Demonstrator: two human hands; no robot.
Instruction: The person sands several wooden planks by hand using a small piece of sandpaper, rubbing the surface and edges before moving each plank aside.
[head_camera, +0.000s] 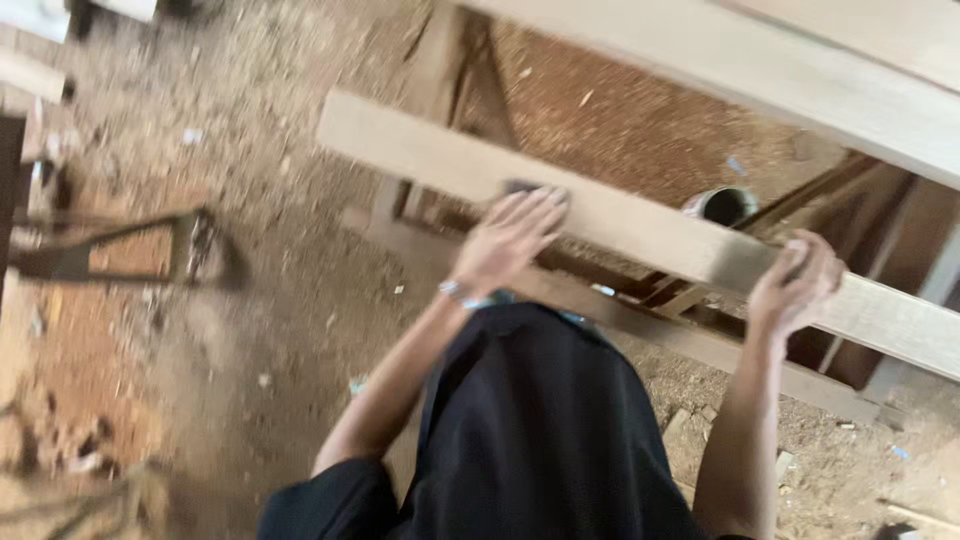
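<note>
A long pale wooden plank (640, 225) runs from upper left to lower right across a wooden frame. My left hand (508, 235) lies flat on the plank's near edge with fingers spread, a bracelet at the wrist. My right hand (795, 285) grips the plank's near edge further right, fingers curled over the top. The picture is blurred by motion.
A second, wider plank (800, 80) lies beyond the first. A metal can (722, 205) stands under the frame. A dark hand saw (120, 250) lies on the sawdust-covered dirt floor (250, 330) at left. Wood scraps sit at the lower right.
</note>
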